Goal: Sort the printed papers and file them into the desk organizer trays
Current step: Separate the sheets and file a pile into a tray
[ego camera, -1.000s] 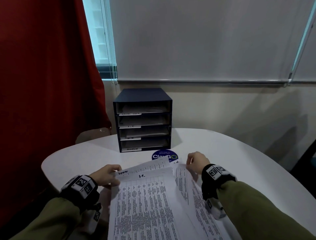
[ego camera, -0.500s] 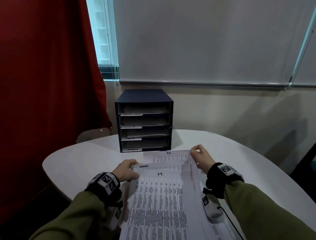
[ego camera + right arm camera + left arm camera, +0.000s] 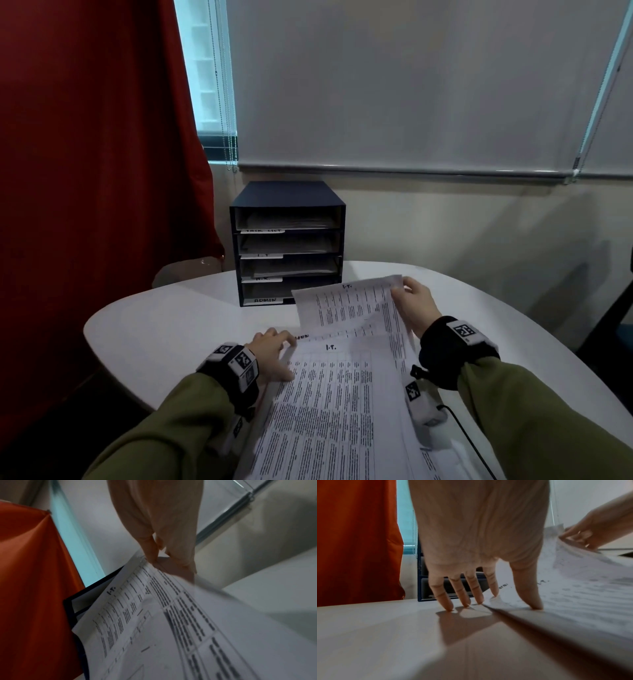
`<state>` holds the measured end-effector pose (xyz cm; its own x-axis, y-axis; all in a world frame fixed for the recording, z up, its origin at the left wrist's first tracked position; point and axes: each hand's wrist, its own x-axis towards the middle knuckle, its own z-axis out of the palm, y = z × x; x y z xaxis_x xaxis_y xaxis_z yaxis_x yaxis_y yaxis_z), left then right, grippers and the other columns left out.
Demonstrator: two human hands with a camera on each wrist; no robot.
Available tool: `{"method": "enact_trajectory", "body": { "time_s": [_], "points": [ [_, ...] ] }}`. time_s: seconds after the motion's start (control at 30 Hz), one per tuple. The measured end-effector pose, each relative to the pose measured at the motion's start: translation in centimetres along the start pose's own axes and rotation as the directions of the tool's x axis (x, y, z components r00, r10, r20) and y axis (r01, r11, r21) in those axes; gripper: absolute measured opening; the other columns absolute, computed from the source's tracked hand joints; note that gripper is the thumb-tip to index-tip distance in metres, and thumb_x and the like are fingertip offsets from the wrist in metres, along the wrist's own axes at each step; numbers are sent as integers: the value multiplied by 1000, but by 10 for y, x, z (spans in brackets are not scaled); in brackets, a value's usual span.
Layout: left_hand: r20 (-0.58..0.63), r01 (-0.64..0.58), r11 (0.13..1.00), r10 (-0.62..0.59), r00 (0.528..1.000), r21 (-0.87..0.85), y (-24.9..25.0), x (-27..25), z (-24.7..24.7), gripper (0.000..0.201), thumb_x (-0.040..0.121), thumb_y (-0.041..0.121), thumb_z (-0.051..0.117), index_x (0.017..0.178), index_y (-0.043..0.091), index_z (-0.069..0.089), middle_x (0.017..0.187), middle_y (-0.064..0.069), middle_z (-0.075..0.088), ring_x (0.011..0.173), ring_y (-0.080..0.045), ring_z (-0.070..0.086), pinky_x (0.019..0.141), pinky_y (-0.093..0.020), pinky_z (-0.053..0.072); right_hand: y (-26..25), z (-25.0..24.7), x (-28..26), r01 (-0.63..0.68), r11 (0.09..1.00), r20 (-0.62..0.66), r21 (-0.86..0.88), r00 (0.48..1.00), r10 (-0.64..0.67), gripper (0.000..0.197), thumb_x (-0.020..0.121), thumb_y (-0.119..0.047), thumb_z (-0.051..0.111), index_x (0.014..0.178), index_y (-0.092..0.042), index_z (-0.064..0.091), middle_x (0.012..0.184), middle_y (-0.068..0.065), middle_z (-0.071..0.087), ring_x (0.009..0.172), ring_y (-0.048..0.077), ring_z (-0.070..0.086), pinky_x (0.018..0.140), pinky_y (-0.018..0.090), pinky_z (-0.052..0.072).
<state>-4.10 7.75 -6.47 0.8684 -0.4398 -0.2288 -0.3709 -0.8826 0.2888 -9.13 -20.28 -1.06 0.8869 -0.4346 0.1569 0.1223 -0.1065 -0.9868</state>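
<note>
right hand (image 3: 416, 308): pinching the top right corner of one sheet (image 3: 346, 303) marked "i.t.", thumb on the print, fingers behind it. sheet's lifted and curling, just in front of the organizer (image 3: 287, 240).
left hand (image 3: 270, 356): fingers straight and spread, holding nothing. thumb tip pressing the stack (image 3: 329, 404), the other tips down at its left edge.
stack: flat on the table (image 3: 164, 329), nearer me than the organizer. top page also says "i.t.", one under it looks like "admin".
organizer: dark, four trays, far side of the table. labels read task list (blurry), i.t., h.r., admin. upper three have paper in them; can't tell about admin.
</note>
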Motion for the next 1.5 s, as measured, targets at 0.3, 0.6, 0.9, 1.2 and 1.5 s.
{"method": "enact_trajectory", "body": {
  "time_s": [0.3,0.6,0.9,1.2,1.5],
  "points": [
    [97,8,990,-21,995,140,4,20,-14,73,63,45,81,125,31,46,125,-4,40,119,-27,41,101,-42,41,-13,-4,5,168,971,-48,-170,983,-179,18,94,-2,47,89,-13,60,85,7,66,74,19,63,65,25,53],
    [-374,-299,686,42,926,-664,-16,-1,-44,14,88,11,63,85,13,50,78,0,52,70,-15,50,61,-16,42,-77,-56,16,384,920,-347,-83,854,-387,31,93,7,42,76,-19,45,76,2,48,57,-7,47,59,10,39],
    [-799,-581,555,-331,502,-595,12,-29,-123,5,94,17,51,97,13,50,90,-3,56,83,-19,55,83,-41,49,-141,-87,9,440,897,-379,-39,824,-421,21,88,-7,49,76,-23,50,74,-4,52,62,3,48,53,15,41],
    [-729,-681,268,-173,662,-682,64,-38,-126,8,98,13,47,92,12,51,91,-8,56,83,-18,55,78,-31,50,-95,-18,-11,93,987,56,128,993,-101,15,96,-13,53,82,-16,48,80,3,56,62,16,53,52,30,44],
    [-910,-748,523,-168,379,-409,98,-66,-102,23,91,32,43,103,14,38,84,13,48,69,12,51,65,-3,41,-97,24,-32,305,916,-183,261,947,-263,17,94,-8,56,99,-15,42,91,9,60,71,15,62,64,29,53]
  ]
}}
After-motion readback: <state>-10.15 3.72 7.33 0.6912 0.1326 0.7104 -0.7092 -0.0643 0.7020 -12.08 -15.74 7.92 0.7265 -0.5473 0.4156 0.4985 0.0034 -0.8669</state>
